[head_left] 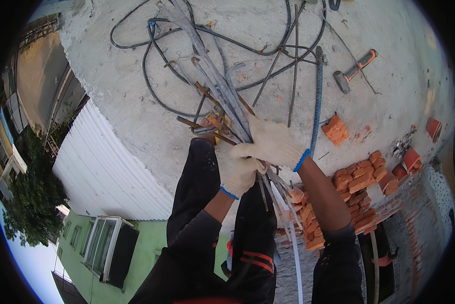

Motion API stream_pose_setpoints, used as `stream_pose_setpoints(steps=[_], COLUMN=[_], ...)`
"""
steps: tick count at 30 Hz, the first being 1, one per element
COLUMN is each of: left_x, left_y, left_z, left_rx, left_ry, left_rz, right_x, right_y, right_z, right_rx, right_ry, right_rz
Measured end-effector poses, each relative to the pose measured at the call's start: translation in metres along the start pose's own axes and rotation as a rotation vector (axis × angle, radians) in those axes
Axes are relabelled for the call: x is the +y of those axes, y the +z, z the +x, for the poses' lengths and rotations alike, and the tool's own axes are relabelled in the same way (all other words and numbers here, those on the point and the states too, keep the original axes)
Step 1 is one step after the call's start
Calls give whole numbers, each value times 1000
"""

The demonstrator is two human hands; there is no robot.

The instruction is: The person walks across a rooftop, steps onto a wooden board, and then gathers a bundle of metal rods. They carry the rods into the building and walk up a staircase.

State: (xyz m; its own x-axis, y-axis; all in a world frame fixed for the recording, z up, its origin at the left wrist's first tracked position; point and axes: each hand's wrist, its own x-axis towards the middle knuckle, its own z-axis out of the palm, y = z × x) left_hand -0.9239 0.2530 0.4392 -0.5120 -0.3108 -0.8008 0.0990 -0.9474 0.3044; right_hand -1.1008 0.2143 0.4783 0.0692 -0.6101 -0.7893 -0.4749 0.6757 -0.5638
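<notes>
Just beyond your knees, your right hand (pixel 275 142), in a cream knit glove, closes its grip around a bundle of metal bars (pixel 221 87); your left hand (pixel 241 177), gloved alike, wraps the bundle right beside it. The bars slant across your view over the concrete slab (pixel 389 50), mostly dull grey, with shorter rust-brown pieces and uneven, splayed ends.
</notes>
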Motion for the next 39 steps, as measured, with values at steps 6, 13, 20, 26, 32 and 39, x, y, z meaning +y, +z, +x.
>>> stream_pose_setpoints(steps=[6,13,20,26,32,39], left_x=[20,32,46,63,78,124], left_y=[1,-4,-5,-3,-19,7], left_z=[11,12,15,6,-15,-109], left_rx=[228,343,341,297,201,-25], left_ry=[-62,-89,-152,-174,-52,89], left_rz=[26,-12,20,-89,-78,-136], right_x=[50,144,124,121,171,152], right_y=[-23,21,85,75,39,-21], right_z=[23,110,158,154,21,-208], right_rx=[80,739,788,989,904,706], right_ry=[-155,780,774,859,873,751], right_rz=[290,180,208,647,443,101])
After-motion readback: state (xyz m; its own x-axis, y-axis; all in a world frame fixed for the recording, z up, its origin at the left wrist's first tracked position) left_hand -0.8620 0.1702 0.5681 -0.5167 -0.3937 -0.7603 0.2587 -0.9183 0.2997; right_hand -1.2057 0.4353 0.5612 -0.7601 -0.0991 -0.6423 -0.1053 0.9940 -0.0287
